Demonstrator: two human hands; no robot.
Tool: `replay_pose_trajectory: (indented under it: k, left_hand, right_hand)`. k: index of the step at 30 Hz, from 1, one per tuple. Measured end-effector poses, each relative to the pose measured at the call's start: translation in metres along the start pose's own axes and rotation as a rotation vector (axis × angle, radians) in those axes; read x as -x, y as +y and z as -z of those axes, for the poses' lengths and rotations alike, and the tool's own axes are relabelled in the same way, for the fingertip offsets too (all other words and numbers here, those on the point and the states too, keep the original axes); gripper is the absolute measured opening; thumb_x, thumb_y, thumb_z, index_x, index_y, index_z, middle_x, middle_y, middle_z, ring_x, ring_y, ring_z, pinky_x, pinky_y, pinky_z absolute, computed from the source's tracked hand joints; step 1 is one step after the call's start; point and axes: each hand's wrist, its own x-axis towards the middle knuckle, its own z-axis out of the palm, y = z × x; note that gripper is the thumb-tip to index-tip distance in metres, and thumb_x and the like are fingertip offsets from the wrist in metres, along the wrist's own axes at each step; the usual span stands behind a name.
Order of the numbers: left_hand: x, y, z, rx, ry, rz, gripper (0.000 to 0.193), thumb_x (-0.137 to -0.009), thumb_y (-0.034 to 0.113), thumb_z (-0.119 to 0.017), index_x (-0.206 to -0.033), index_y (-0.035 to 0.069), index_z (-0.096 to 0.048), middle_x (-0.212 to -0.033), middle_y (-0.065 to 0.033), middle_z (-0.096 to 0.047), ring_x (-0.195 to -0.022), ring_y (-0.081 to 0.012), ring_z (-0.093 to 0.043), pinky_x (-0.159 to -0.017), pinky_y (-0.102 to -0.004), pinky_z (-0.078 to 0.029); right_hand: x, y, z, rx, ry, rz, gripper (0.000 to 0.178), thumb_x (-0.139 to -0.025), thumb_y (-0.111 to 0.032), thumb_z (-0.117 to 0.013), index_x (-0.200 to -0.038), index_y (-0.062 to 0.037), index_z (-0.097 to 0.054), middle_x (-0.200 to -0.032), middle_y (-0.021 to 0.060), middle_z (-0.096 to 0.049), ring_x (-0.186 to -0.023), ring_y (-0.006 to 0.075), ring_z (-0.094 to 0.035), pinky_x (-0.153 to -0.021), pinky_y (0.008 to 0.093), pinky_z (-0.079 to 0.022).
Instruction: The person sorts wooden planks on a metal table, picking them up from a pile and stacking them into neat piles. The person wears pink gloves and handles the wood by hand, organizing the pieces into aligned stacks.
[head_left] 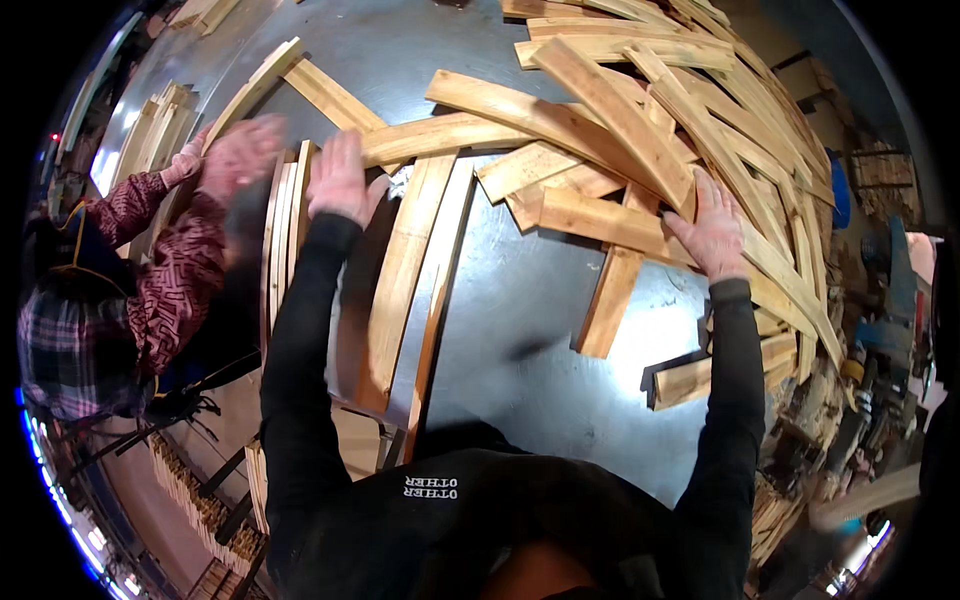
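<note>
My left hand (341, 180) is stretched out flat over the left part of the metal table, fingers extended, holding nothing. Just left of it a row of wooden boards (283, 235) stands side by side, and to its right lie a long board (408, 285) and a narrower one (443, 255). On the right, my right hand (714, 230) is open with fingers apart at the edge of a heap of boards. It is beside the lower end of a slanting board (620, 120); whether it presses on that board I cannot tell. A shorter plank (603, 222) ends near its thumb.
Loose boards (780, 150) pile up along the right side of the metal table (520, 380). At the left a co-worker in a patterned sleeve (185, 270) reaches over, one hand blurred near a board (255, 85). Stacked wood (200, 500) lies below at lower left.
</note>
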Motion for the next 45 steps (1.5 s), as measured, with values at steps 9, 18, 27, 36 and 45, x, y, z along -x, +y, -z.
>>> replay_pose_trajectory:
  k: [9, 18, 27, 36, 45]
  left_hand:
    - [-0.100, 0.048, -0.022, -0.149, -0.701, -0.023, 0.084, -0.074, 0.053, -0.073, -0.136, 0.005, -0.044, -0.130, -0.0196, -0.053, -0.125, -0.0350, -0.049, -0.106, -0.0458, -0.037]
    - [-0.103, 0.075, 0.054, -0.078, -0.805, -0.139, 0.077, -0.072, 0.058, -0.074, -0.117, -0.002, -0.057, -0.114, -0.0253, -0.063, -0.107, -0.0360, -0.063, -0.093, -0.0421, -0.048]
    - [-0.053, 0.193, 0.082, 0.409, -1.006, 0.067, 0.078, -0.084, 0.069, -0.055, -0.122, 0.001, -0.061, -0.112, -0.0192, -0.068, -0.104, -0.0291, -0.065, -0.091, -0.0387, -0.050]
    - [0.091, 0.244, -0.071, 1.258, -0.862, 0.283, 0.082, -0.085, 0.062, -0.061, -0.130, -0.006, -0.051, -0.119, -0.0230, -0.064, -0.111, -0.0324, -0.061, -0.098, -0.0365, -0.045]
    - [0.159, 0.263, -0.006, 1.578, -0.683, 0.553, 0.075, -0.085, 0.056, -0.067, -0.127, -0.005, -0.052, -0.118, -0.0205, -0.064, -0.112, -0.0272, -0.059, -0.099, -0.0329, -0.043]
  right_hand:
    - [-0.043, -0.098, 0.001, -0.108, -0.561, -0.150, 0.107, -0.069, -0.055, -0.073, -0.151, -0.0046, -0.025, -0.133, 0.0229, -0.054, -0.111, 0.0371, -0.061, -0.093, 0.0449, -0.049]
    - [0.096, -0.073, 0.010, -1.197, -0.558, -0.384, 0.092, -0.077, -0.041, -0.078, -0.146, 0.0013, -0.033, -0.114, 0.0175, -0.065, -0.099, 0.0252, -0.065, -0.083, 0.0325, -0.052]
    - [0.176, -0.176, 0.023, -1.566, -0.365, -0.471, 0.076, -0.090, -0.032, -0.068, -0.147, 0.0007, -0.029, -0.118, 0.0160, -0.059, -0.104, 0.0225, -0.060, -0.087, 0.0321, -0.050]
    - [0.232, -0.191, 0.001, -1.181, -0.487, -0.530, 0.069, -0.096, -0.044, -0.050, -0.142, 0.0056, -0.034, -0.119, 0.0261, -0.061, -0.109, 0.0366, -0.061, -0.099, 0.0369, -0.046]
    - [0.157, -0.175, 0.032, -0.830, -0.513, -0.391, 0.072, -0.097, -0.051, -0.044, -0.143, 0.0032, -0.034, -0.117, 0.0320, -0.060, -0.110, 0.0437, -0.059, -0.093, 0.0459, -0.047]
